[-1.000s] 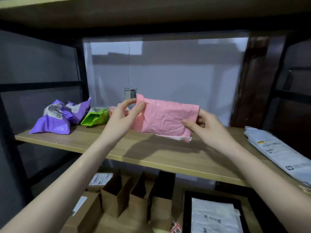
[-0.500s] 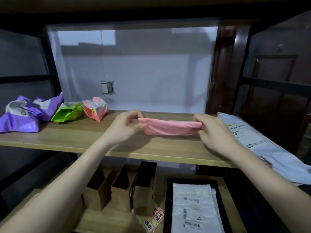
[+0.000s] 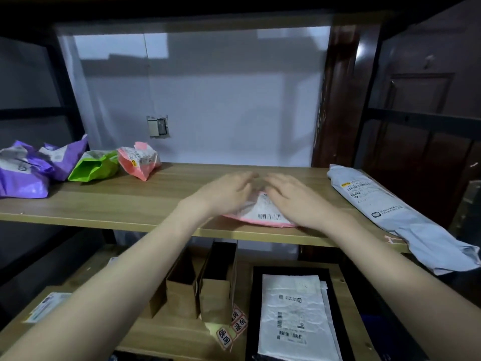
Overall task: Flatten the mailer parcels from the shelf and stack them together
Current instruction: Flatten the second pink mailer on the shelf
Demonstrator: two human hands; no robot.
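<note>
Both hands, left hand and right hand, press flat with fingers straight on the crinkly pink poly mailer near the wooden shelf front edge.

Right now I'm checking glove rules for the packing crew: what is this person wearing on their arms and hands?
Nothing shows. Both forearms are bare to the bottom of the picture, with no sleeves in view. The left hand and right hand wear no gloves, and no watch, bracelet or ring can be seen, though the fingers are motion-blurred.
</note>
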